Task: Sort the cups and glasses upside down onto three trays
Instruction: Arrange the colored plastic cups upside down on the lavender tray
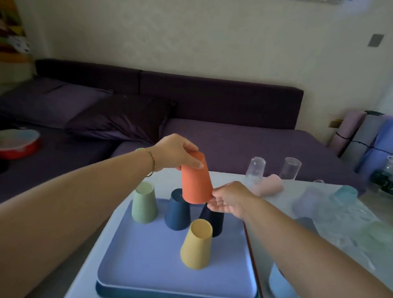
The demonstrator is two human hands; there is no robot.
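My left hand (178, 152) grips the base of an orange cup (196, 180), held upside down above the lilac tray (153, 267). My right hand (228, 199) touches the cup's rim with its fingertips, palm half open. Standing upside down on the tray are a green cup (144, 203), a navy cup (177, 210), a dark cup (214, 220) partly hidden by my right hand, and a yellow cup (197, 244). The lilac tray lies stacked on a teal tray (137, 297) and a red-rimmed tray (255, 266).
On the white table (266, 232) to the right lie a pink cup (272, 186), a teal cup (345, 193), a pale green cup (377, 233), a light blue cup (279, 287) and clear glasses (290, 168). A purple sofa (215, 118) stands behind.
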